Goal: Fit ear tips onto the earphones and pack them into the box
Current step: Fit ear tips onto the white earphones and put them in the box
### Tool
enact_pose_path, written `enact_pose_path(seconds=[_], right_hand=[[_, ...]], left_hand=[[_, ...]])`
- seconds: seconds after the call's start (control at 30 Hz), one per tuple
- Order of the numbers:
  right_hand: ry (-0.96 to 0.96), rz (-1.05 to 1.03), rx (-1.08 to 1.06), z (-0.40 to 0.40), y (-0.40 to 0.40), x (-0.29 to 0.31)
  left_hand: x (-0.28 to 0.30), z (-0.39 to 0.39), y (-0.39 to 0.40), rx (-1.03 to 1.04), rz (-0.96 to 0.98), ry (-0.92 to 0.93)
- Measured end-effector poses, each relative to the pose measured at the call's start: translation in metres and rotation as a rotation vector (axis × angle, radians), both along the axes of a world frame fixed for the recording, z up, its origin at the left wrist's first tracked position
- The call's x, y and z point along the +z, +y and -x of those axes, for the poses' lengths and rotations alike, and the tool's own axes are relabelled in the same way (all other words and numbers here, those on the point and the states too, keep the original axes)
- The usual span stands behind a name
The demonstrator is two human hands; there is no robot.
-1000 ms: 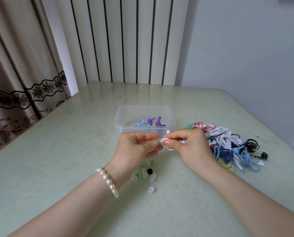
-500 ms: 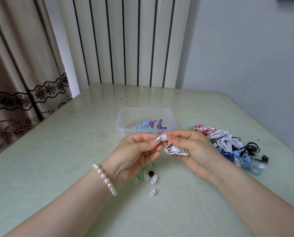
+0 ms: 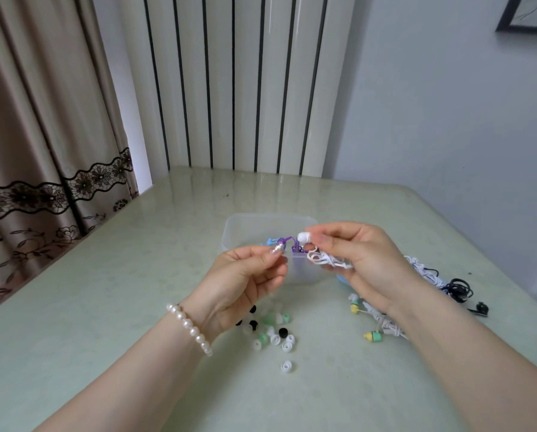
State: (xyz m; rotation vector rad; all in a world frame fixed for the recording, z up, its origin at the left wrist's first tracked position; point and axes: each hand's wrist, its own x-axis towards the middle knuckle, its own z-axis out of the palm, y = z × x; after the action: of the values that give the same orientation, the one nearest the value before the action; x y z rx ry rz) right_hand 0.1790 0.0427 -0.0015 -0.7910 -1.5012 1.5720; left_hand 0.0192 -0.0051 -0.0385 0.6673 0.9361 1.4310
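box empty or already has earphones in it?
Not empty: the clear box holds purple and blue earphones behind the hands.

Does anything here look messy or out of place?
Somewhat. Loose ear tips lie scattered on the table, one white tip off by itself. Earphones sit in a tangled heap beside the box. Nothing looks damaged.

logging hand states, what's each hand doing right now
Left hand: fingers curled, pinching nothing visible.
Right hand: pinching white earphone, coiled cable in palm.
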Motion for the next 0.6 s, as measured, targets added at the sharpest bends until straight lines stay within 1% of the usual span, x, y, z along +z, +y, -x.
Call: enact_pose_path(seconds=[0.13,0.23,0.4,0.5,0.6], right_hand=[[-0.183,-0.113,-0.065,0.021,0.031,0.030],[-0.298,-0.110,-0.048,0.046,0.056,0.031],[-0.465,-0.069,0.056,0.083,0.077,0.012],[-0.553,-0.030,0.119,0.097,0.078,0.005],[-0.727,-0.030,0.215,0.106,0.077,0.006]], left_hand=[[-0.005,0.015,0.007,0.078,0.035,0.035],[-0.012,0.021,0.011,0.088,0.074,0.116],[-0.013,0.023,0.009,0.097,0.062,0.222],[-0.015,0.018,0.007,0.058,0.057,0.287],[-0.016,0.013,0.007,0.018,0.048,0.345]])
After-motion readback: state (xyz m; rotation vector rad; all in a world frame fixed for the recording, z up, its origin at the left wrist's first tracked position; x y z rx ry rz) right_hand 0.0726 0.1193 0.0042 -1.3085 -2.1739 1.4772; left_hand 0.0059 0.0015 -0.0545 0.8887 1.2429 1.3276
